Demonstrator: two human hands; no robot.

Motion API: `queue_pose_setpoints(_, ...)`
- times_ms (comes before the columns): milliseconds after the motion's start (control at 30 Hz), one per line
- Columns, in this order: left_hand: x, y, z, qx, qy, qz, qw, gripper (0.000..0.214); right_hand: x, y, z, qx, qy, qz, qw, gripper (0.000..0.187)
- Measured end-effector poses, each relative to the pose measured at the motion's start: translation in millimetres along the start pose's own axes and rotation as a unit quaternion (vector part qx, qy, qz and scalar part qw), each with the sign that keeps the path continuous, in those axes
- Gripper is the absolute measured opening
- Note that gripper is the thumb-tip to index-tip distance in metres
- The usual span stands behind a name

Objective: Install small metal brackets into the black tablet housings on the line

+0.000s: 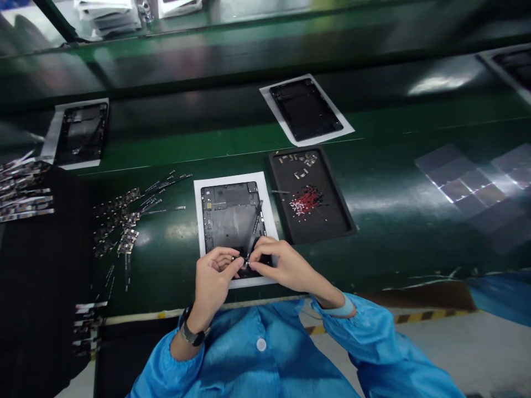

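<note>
A dark tablet back shell lies on a white sheet on the green belt in front of me. Both hands meet over its near edge. My left hand pinches a small dark part at its fingertips. My right hand is closed around thin black tweezers, whose tips point down to the same spot. The lower edge of the shell is hidden under my hands.
A black tray to the right holds red-and-white wires and small parts. Loose flex cables lie to the left. Two other shells sit on sheets farther back. Dark trays stand at the left.
</note>
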State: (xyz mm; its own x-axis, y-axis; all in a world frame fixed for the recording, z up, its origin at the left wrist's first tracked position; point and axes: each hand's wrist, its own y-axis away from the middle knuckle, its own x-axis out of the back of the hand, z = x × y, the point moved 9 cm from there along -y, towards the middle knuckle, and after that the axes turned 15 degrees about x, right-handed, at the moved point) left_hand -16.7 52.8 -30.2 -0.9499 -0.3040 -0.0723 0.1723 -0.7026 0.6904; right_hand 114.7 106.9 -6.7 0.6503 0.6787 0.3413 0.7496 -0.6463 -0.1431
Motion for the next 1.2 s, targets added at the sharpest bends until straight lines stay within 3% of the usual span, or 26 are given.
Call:
queue_pose_setpoints(633, -2.4, -3.9, -1.6, 0.009, -0.006, -0.013, 1.0, 0.018, 2.6, -3.2, -0.6, -0.013, -0.013, -0.009, 1.0, 0.01)
queue_pose_setpoints(1200, 5.3, 10.3, 0.4, -0.064, -0.087, 0.077, 0.991, 0.01, -1.5, -1.4, 3.8, -0.047, 0.014, -0.006, 0.999, 0.012)
